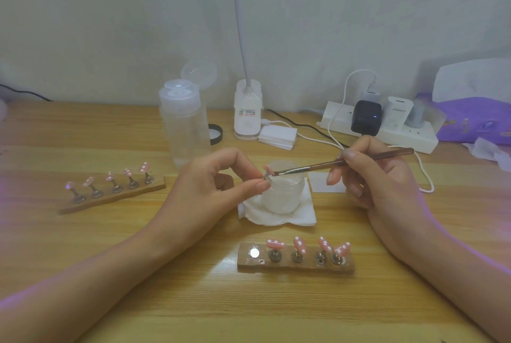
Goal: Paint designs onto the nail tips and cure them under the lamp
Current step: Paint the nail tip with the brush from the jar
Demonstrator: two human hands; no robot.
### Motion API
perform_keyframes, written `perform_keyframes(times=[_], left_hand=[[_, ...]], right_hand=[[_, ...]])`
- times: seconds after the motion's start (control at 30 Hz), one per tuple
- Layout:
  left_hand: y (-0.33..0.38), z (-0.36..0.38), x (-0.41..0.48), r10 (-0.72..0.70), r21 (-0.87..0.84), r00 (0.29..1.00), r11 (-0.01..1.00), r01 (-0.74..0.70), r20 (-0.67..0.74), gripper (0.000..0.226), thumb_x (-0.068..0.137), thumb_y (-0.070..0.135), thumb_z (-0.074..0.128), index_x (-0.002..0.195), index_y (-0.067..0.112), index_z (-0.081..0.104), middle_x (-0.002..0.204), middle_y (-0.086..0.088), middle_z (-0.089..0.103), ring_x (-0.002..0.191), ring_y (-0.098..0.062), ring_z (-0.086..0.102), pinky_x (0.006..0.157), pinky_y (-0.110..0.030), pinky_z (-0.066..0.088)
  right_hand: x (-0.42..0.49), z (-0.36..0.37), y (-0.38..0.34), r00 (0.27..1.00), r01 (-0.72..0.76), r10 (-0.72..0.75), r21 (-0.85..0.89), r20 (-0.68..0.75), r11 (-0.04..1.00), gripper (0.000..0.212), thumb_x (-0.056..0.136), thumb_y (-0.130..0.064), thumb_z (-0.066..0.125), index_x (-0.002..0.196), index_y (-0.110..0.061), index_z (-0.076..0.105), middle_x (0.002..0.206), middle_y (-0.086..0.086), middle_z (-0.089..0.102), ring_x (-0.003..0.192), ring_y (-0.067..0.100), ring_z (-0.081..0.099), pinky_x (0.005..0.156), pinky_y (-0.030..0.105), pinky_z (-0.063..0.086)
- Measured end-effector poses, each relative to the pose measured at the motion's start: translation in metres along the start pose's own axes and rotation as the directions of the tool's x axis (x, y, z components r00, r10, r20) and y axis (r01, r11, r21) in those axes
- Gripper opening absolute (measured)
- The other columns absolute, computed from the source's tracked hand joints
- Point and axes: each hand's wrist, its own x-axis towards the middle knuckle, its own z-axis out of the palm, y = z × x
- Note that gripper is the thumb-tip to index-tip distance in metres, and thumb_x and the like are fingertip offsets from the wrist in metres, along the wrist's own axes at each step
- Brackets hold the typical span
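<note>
Nearest the front edge of the table (166,301) we note a wooden holder (304,267). It carries four pink tips with white dots, and its leftmost magnet (253,253) is bare.

Beyond it, the left hand (210,190) pinches one nail tip (267,169) between thumb and forefinger. The tip is raised just above the rim of a white jar (282,193), which stands on a folded tissue (276,218).

The right hand (378,176) grips a brush (331,164), fingers closed on the shaft near mid-length. The brush's long axis runs from upper right down to the left. The pinched tip lies at the bristle end, to the left of the right hand's grip and in apparent contact with the bristles.

We judge that the next stroke depends on keeping that alignment.

Toward the left edge lies a second holder (110,198) with five tips. At the far right stands a purple unit (470,118), possibly the curing lamp.
</note>
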Motion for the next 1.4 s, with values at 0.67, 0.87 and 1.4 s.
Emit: perform_keyframes(times=[0.67,0.87,1.4], left_hand=[[-0.002,-0.0005,0.0001,0.005,-0.005,1.0,1.0,-0.005,0.002,0.021,0.074,0.039,0.074,0.075,0.019,0.066,0.068,0.011,0.069,0.04,-0.001,0.035,0.044,-0.007,0.03],[-0.0022,-0.0002,0.0005,0.01,-0.001,1.0,1.0,-0.01,0.0,0.019,0.075,0.036,0.074,0.074,0.02,0.066,0.067,0.013,0.068,0.04,0.0,0.036,0.045,-0.006,0.03],[-0.0029,-0.0005,0.0016,0.02,0.006,1.0,1.0,-0.02,0.002,0.022,0.073,0.042,0.074,0.075,0.021,0.067,0.071,0.01,0.07,0.041,-0.002,0.036,0.044,-0.008,0.03]], right_hand=[[0.0005,0.0004,-0.0024,1.0,-0.011,0.011,0.029,-0.004,1.0,0.022,0.09,-0.022,0.063,0.07,-0.023,0.055,0.066,0.007,0.068,0.049,0.008,0.042,0.041,0.015,0.03],[-0.0006,0.0013,-0.001,0.999,0.008,-0.008,-0.007,0.031,1.0,0.018,0.092,-0.025,0.061,0.075,-0.022,0.055,0.071,0.008,0.071,0.051,0.009,0.044,0.042,0.015,0.03],[-0.001,0.0004,-0.004,0.999,0.032,-0.033,0.018,0.018,0.999,0.018,0.087,-0.031,0.062,0.071,-0.025,0.055,0.069,0.007,0.068,0.051,0.009,0.04,0.043,0.018,0.028]])
